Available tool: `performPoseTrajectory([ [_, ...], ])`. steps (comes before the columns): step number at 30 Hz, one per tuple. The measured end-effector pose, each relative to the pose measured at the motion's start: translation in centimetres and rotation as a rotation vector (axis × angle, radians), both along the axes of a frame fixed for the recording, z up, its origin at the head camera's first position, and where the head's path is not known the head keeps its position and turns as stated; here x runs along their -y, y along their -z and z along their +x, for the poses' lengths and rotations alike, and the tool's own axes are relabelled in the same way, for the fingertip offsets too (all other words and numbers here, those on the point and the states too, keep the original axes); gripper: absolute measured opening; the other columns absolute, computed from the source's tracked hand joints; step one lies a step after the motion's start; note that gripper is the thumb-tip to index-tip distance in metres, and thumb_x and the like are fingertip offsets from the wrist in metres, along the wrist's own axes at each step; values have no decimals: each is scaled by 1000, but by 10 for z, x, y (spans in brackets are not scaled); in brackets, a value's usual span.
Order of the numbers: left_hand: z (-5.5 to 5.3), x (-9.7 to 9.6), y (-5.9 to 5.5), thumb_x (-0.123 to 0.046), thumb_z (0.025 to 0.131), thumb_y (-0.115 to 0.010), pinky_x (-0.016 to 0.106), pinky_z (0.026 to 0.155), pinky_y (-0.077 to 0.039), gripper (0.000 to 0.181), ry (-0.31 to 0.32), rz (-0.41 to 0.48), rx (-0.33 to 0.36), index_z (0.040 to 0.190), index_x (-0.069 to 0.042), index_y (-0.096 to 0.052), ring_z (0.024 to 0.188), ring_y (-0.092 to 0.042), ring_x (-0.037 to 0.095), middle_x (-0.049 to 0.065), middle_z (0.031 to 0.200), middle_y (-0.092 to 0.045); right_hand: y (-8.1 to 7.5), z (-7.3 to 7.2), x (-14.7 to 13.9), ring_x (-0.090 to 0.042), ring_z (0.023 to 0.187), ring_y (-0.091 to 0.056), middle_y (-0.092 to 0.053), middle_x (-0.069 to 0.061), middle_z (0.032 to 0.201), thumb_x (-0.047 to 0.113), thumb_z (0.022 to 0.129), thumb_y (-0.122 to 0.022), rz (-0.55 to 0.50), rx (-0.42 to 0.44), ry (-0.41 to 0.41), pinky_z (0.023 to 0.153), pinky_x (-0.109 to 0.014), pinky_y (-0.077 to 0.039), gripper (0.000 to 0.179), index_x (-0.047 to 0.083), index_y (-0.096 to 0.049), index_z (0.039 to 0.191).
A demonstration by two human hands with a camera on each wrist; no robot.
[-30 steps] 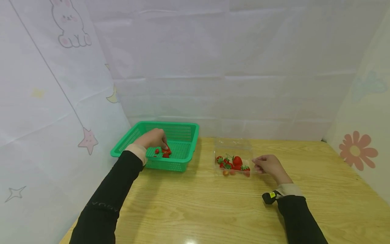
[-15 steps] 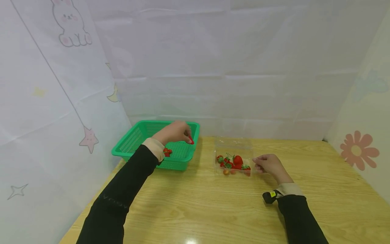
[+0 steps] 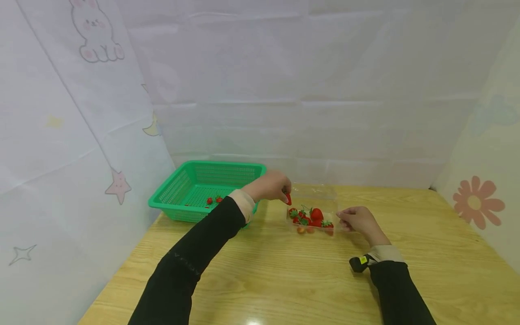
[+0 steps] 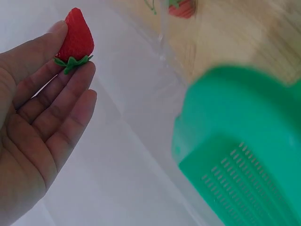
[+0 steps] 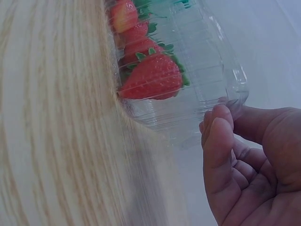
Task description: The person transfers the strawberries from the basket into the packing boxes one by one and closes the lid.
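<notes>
Between thumb and fingertips my left hand [image 3: 271, 186] pinches a red strawberry [image 4: 78, 36] with a green leafy cap. That hand hangs at the left edge of a clear plastic box [image 3: 310, 192], just above it. Several strawberries [image 3: 316, 214] lie inside the box, some with green caps and stems. At the box's right side, my right hand [image 3: 359, 220] pinches the rim between thumb and fingers, as the right wrist view shows. To the left stands a green basket [image 3: 174, 189] with a few small red fruits [image 3: 209, 201] on its floor; my left forearm covers part of it.
Both the basket and the box stand on a wooden table [image 3: 284, 280]. A pale printed cloth [image 3: 308, 90] rises behind the table and at both sides. In the head view my left sleeve crosses in front of the basket's near right corner.
My left hand has lifted the strawberry out of the green basket and carried it right, over the basket's rim to the clear box. My right hand keeps its place at the box.
</notes>
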State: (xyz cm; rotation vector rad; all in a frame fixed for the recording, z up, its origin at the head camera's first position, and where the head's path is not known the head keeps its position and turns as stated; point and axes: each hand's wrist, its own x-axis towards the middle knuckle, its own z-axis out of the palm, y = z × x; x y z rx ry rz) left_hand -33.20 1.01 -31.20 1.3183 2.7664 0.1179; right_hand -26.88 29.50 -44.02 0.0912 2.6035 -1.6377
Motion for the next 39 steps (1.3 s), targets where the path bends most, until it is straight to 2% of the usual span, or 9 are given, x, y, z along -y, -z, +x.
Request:
performPoseTrajectory([
  [5, -2, -19, 17, -21, 85, -79, 21, 63, -41, 10, 19, -63, -30, 83, -15, -71, 68, -49, 8, -7, 78, -60, 0, 0, 0, -16, 65, -60, -64, -12, 81, 18, 101, -56, -15, 2, -1, 63, -34, -55, 36, -15, -59, 115],
  [10, -2, -32, 32, -20, 85, -78, 23, 55, -27, 37, 36, -121, -37, 62, -16, -49, 56, -27, 9, -6, 60, -33, -1, 1, 1, -15, 64, -59, -64, -12, 79, 18, 101, -57, -20, 5, -2, 63, -34, -55, 37, -15, -58, 116],
  [15, -1, -42, 44, -17, 85, -78, 23, 54, -27, 38, 15, -160, -15, 61, -17, -49, 55, -26, 9, -6, 59, -33, -3, 2, 2, -14, 63, -59, -64, -12, 79, 17, 100, -57, -27, 7, 1, 62, -34, -55, 37, -16, -57, 116],
  [20, -1, -50, 54, -13, 87, -76, 22, 53, -32, 28, 20, -233, -24, 64, -15, -60, 56, -32, 8, -7, 59, -44, -1, 2, 2, -14, 63, -59, -64, -11, 79, 17, 101, -56, -18, -7, 7, 61, -33, -55, 35, -16, -59, 113],
  [23, 0, -52, 57, -11, 86, -76, 20, 56, -38, 12, 46, -265, -44, 76, -15, -73, 59, -42, 7, -7, 66, -59, 0, 1, 2, -14, 63, -59, -64, -10, 78, 16, 100, -56, -27, -8, 11, 61, -33, -55, 34, -16, -60, 113],
  [28, -2, -56, 64, -11, 84, -76, 21, 52, -28, 34, 91, -304, -75, 59, -18, -55, 55, -27, 9, -7, 55, -37, 0, 1, 1, -14, 64, -60, -64, -10, 78, 17, 100, -56, -13, -12, 6, 62, -34, -56, 34, -15, -61, 112],
  [31, -5, -58, 70, -16, 84, -76, 23, 51, -23, 45, 86, -319, -51, 55, -17, -42, 53, -21, 9, -5, 55, -26, -1, 1, 1, -15, 66, -61, -65, -10, 79, 18, 100, -57, -5, -8, 6, 63, -34, -56, 35, -14, -61, 112],
  [34, -7, -59, 76, -20, 86, -74, 24, 50, -22, 48, 75, -333, -26, 53, -18, -39, 52, -19, 9, -5, 53, -24, -2, 1, 1, -16, 67, -61, -64, -10, 79, 18, 100, -57, -7, 2, 13, 64, -34, -56, 34, -13, -61, 112],
  [39, -10, -61, 81, -9, 84, -72, 25, 51, -23, 46, 81, -358, -21, 53, -17, -39, 53, -19, 10, -5, 53, -23, -2, 1, 2, -15, 65, -60, -64, -10, 78, 18, 100, -56, 10, 0, 5, 63, -34, -55, 34, -14, -61, 112],
])
